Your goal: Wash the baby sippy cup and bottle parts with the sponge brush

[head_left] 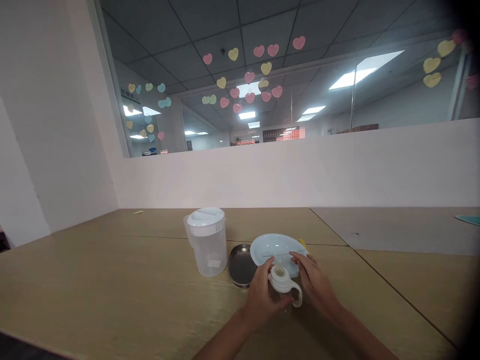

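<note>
My left hand [261, 295] is wrapped around a bottle [282, 283] with a white stepped collar, a translucent top and a curved white handle; it resembles a baby bottle. The clear lower body is mostly hidden by my fingers. My right hand [314, 282] is beside the bottle's handle, fingers stretched forward and apart, with no visible grip on anything. Just beyond both hands is a pale blue-white oval dish [262, 243]. A thin line, perhaps a slim stick, crosses the dish near my right fingertips.
Left of the dish are a round dark metal pan [240, 267] and a translucent pitcher [210, 252] with a white lid. Something yellow [303, 244] shows behind the dish. A teal item [468, 219] lies far right. A low white wall [225, 180] with a window borders the table.
</note>
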